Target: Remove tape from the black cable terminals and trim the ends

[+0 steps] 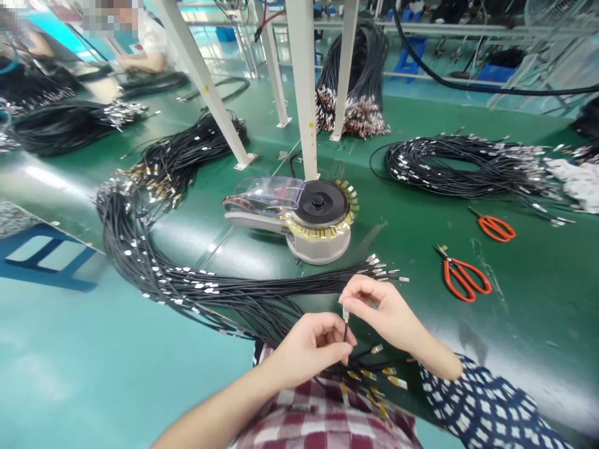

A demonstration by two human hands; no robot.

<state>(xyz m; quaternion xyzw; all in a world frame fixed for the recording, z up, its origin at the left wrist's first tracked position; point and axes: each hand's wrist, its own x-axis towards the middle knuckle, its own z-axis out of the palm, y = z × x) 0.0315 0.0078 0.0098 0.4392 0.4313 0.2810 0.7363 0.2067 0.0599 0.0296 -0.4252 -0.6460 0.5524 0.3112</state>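
Right sleeve (pixel 489 402): dark navy, scattered with white diamond-like motifs; cuff ends short of the wrist. Torso, as I see it: checked garment (pixel 299 427), burgundy and white. Left hand (pixel 313 346), right hand (pixel 386 312): ungloved.

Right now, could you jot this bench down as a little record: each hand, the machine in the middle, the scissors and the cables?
Left hand: pinches a black cable
Right hand: grips the cable's silver connector
Machine: round dispenser, yellow tabs around its black disc
Scissors: nearer orange-handled pair, farther orange-handled pair, both right of the dispenser
Cables: long black bundle, partly between dispenser and hands
Surface: green table
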